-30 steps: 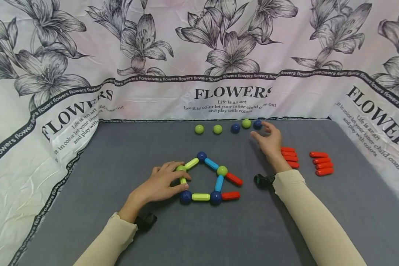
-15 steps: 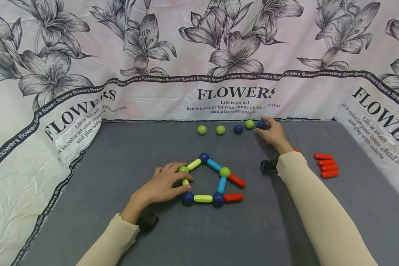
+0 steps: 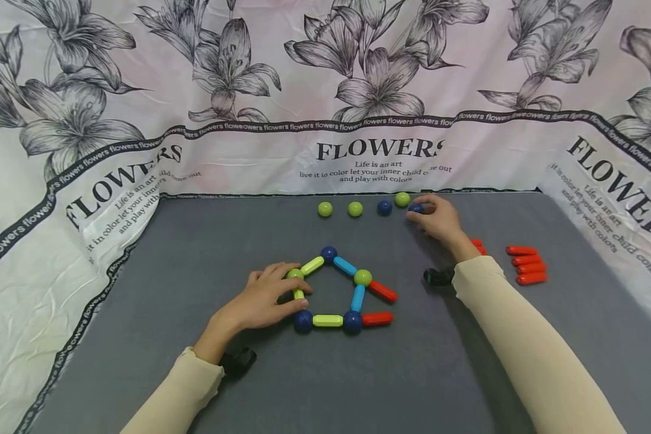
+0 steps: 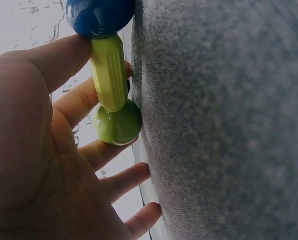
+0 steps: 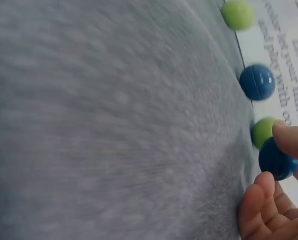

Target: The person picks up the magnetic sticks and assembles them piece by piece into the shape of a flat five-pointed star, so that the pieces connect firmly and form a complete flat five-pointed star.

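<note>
In the head view my right hand pinches a dark blue ball between thumb and fingers at the back of the table; the right wrist view shows the same blue ball in its grip. My left hand holds the left side of a five-sided frame of balls and rods. Its thumb and index finger lie about a yellow-green rod between a blue ball and a green ball. Light blue rods form the frame's right sides. Two red rods stick out to the right.
Along the back edge lie loose green balls and another blue ball. A stack of red rods lies at the right, with more red rods partly hidden behind the right forearm. A flower-printed cloth hangs behind the grey table.
My right hand has reached the blue ball at the end of the back row, taken hold of it, and drawn it slightly toward me and to the left. The left hand stays on the frame.
</note>
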Demonstrator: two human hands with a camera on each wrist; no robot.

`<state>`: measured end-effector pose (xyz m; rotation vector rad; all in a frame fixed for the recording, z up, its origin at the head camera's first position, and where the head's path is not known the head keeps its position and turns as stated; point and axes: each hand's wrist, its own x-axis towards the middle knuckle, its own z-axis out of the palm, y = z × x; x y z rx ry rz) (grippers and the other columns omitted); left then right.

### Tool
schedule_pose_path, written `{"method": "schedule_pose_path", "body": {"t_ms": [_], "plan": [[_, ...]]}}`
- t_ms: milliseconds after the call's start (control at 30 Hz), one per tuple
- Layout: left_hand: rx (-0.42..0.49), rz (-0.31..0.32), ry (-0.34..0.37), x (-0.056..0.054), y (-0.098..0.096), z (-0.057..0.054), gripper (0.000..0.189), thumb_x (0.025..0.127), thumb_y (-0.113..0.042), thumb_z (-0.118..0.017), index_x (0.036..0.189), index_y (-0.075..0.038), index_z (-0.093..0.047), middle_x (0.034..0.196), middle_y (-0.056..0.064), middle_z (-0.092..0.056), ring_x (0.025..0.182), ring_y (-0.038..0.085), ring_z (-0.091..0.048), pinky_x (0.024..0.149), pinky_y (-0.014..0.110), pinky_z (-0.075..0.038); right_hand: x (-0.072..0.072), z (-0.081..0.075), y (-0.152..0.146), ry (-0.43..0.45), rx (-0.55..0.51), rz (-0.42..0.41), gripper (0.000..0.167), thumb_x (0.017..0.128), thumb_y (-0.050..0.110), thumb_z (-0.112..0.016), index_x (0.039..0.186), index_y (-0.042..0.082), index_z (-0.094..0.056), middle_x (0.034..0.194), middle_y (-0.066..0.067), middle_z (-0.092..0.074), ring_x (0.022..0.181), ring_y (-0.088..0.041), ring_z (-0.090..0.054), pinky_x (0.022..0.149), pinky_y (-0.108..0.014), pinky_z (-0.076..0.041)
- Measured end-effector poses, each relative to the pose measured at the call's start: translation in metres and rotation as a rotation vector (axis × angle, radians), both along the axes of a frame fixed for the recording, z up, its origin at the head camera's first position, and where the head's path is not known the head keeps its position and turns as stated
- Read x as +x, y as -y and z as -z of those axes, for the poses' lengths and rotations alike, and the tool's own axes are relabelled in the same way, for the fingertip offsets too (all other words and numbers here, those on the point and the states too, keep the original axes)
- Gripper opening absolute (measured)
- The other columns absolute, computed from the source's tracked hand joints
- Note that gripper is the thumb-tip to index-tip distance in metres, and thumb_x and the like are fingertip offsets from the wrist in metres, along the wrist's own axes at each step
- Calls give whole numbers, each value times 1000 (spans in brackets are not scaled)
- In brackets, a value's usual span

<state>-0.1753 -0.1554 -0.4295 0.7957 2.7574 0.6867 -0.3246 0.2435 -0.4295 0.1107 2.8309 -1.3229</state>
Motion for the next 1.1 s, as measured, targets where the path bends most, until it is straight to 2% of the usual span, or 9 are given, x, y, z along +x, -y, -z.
{"method": "schedule_pose_path", "body": {"t_ms": [200, 300, 400, 467, 600, 667, 833, 967, 1100], "plan": [[6, 1, -7, 1, 2, 0, 30, 100, -48, -61, 124, -32, -69, 160, 10, -41, 150, 36, -32, 107, 66, -26, 20, 3, 7, -21, -22, -97, 47, 96, 29, -72, 137, 9, -58, 127, -23, -60, 77, -20, -67, 64, -27, -53], [6, 2, -4, 1, 2, 0, 30, 100, -48, -60, 124, -32, -69, 160, 10, -41, 150, 36, -32, 107, 66, -26, 35, 6, 8, -23, -51, -177, 45, 96, 28, -72, 135, 9, -59, 124, -22, -60, 79, -20, -68, 65, -29, -55], [7, 2, -2, 0, 2, 0, 30, 100, -48, -60, 124, -32, -69, 160, 10, -41, 150, 36, -32, 107, 66, -26, 53, 7, 6, -17, -71, -306, 43, 95, 27, -74, 132, 10, -61, 121, -17, -62, 82, -19, -66, 67, -29, -55], [7, 1, -3, 0, 2, 0, 30, 100, -48, -60, 124, -33, -69, 160, 9, -41, 150, 36, -32, 107, 66, -26, 65, 8, 4, -8, -90, -426, 41, 94, 24, -76, 129, 10, -62, 117, -15, -64, 81, -19, -64, 68, -29, -54], [7, -1, -4, 0, 3, 0, 30, 100, -48, -61, 125, -33, -68, 160, 9, -41, 150, 36, -32, 108, 66, -26, 89, 6, -2, 54, -128, -653, 37, 92, 20, -77, 125, 10, -64, 107, -10, -65, 76, -19, -60, 67, -28, -51], [7, 2, -4, -1, 3, 0, 30, 100, -48, -61, 125, -33, -68, 160, 9, -41, 150, 36, -32, 108, 66, -26, 99, 4, -4, 95, -141, -728, 35, 92, 19, -78, 123, 10, -64, 103, -9, -65, 74, -18, -59, 65, -28, -51], [11, 7, -2, 0, 2, -1, 30, 100, -47, -61, 125, -32, -68, 159, 9, -42, 149, 35, -34, 108, 65, -26, 116, 5, -6, 125, -115, -790, 33, 89, 20, -81, 115, 11, -63, 96, -8, -63, 71, -13, -57, 63, -26, -49], [8, 9, -1, -1, 1, -2, 30, 100, -47, -61, 125, -32, -69, 159, 9, -42, 149, 35, -33, 108, 65, -26, 122, 8, -2, 73, -68, -783, 35, 84, 24, -85, 110, 16, -63, 92, -4, -64, 71, -11, -58, 63, -25, -48], [8, 13, 0, -1, 1, -2, 30, 100, -47, -61, 125, -32, -68, 159, 9, -42, 149, 35, -33, 108, 65, -26, 126, 10, 2, 33, -17, -758, 41, 82, 28, -87, 113, 17, -64, 93, -3, -63, 70, -11, -57, 62, -25, -47]]}}
